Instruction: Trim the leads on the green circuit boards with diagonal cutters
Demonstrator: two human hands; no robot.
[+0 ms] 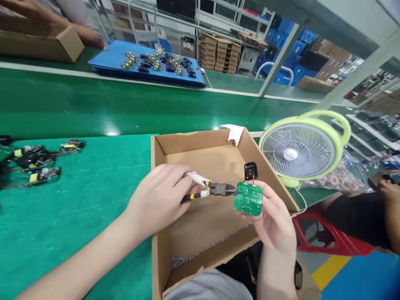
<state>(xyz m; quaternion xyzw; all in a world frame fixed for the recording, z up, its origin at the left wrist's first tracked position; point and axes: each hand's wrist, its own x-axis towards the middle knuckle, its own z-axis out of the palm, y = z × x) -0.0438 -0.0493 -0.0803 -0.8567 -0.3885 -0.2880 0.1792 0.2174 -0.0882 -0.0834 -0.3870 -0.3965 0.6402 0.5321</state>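
Note:
My left hand [159, 198] is closed round the handles of a pair of cutting pliers [220, 189], whose grips show black and yellow with white wrapping. The pliers' tips meet the left edge of a green circuit board [248, 198]; whether they touch it I cannot tell. My right hand [276, 212] pinches that board by its right side, solder side facing me. A red wire runs from the board up to a black square part [250, 171]. Both hands are over an open cardboard box [200, 154], with small clippings along its near inside edge.
Several wired circuit boards [43, 176] lie on the green mat [103, 208] at left. A green fan [296, 154] stands right of the box. Beyond, a blue tray [109, 60] bears many parts. Another person's arm [78, 31] is at upper left; a red stool [350, 241] stands at right.

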